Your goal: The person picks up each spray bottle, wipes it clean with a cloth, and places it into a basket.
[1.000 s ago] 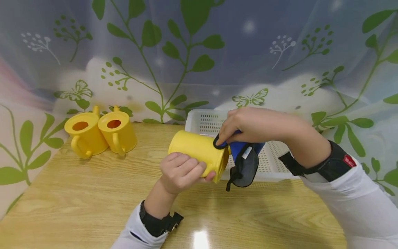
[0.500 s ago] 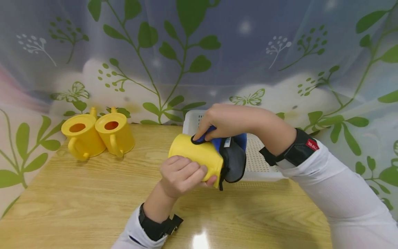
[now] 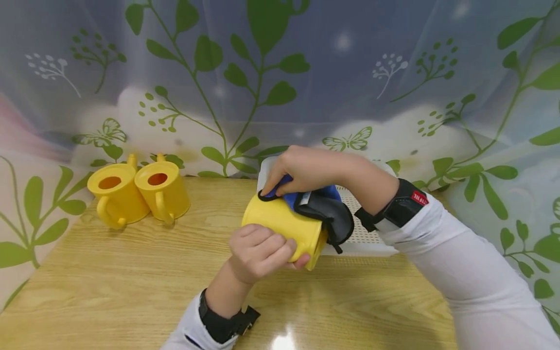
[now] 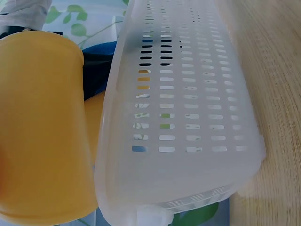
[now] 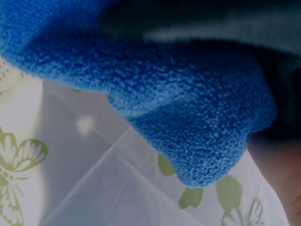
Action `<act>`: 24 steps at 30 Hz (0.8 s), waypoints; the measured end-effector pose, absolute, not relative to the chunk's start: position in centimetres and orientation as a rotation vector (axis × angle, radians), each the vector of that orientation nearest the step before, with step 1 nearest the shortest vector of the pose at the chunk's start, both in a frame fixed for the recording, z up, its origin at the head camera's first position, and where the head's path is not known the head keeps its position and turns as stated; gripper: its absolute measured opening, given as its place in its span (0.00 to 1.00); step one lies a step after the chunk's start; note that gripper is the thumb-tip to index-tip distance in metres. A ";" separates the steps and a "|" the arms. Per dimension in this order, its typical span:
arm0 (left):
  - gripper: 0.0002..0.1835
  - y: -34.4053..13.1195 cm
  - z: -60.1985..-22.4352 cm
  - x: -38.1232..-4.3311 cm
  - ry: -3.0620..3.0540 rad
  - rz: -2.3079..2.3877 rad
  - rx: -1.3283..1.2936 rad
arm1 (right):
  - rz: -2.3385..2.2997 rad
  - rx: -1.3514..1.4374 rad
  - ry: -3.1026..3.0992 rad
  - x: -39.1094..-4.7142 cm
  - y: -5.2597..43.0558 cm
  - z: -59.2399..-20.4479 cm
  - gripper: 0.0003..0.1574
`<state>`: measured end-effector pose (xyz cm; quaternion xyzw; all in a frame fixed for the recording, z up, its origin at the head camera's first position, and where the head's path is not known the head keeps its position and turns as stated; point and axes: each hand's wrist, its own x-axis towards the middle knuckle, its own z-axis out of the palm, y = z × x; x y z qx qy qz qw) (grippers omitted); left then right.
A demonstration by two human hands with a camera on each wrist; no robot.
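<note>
A yellow watering can lies tilted on its side in the air, its rim toward the right. My left hand grips it from the near side, fingers curled and thumb tip below. With my right hand I pinch a blue cloth and hold it against the can's upper side. The cloth has a black edge and a grey face, and part of it hangs past the rim. Its fluffy blue pile fills much of the right wrist view. In the left wrist view the can appears close at the left.
A white perforated basket stands on the wooden table, just behind and right of the held can. Two more yellow watering cans, one and another, stand upright side by side at the back left. A leaf-patterned curtain hangs behind.
My right hand has moved left along the can with the cloth, from near the rim toward the base. The cloth's hanging part now drapes over the rim end. My left hand keeps its grip.
</note>
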<state>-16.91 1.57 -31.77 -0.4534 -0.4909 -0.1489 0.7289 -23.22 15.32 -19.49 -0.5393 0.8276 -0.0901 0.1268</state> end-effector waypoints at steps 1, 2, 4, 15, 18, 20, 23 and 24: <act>0.17 1.6 -31.8 -16.9 -1.080 -0.326 -1.003 | -0.269 -1.583 2.405 -23.2 15.7 -19.5 0.13; 0.17 1.6 -31.7 -16.9 -1.079 -0.324 -1.004 | -0.275 -1.593 2.403 -23.2 16.0 -19.6 0.13; 0.17 1.6 -31.7 -17.0 -1.079 -0.321 -1.006 | -0.285 -1.598 2.396 -23.1 16.8 -19.5 0.13; 0.16 0.9 -32.1 -17.5 -1.082 -0.316 -0.967 | -0.333 -1.493 2.407 -21.4 21.2 -18.9 0.13; 0.16 0.8 -32.1 -17.6 -1.075 -0.318 -0.972 | -0.354 -1.470 2.408 -21.1 22.3 -18.9 0.14; 0.16 0.9 -32.0 -17.6 -1.068 -0.320 -0.977 | -0.370 -1.456 2.403 -20.9 22.8 -18.9 0.14; 0.16 0.9 -32.0 -17.6 -1.054 -0.324 -0.988 | -0.394 -1.440 2.391 -20.8 23.3 -19.0 0.14; 0.16 1.0 -31.9 -17.6 -1.051 -0.324 -0.991 | -0.401 -1.437 2.388 -20.7 23.3 -19.0 0.14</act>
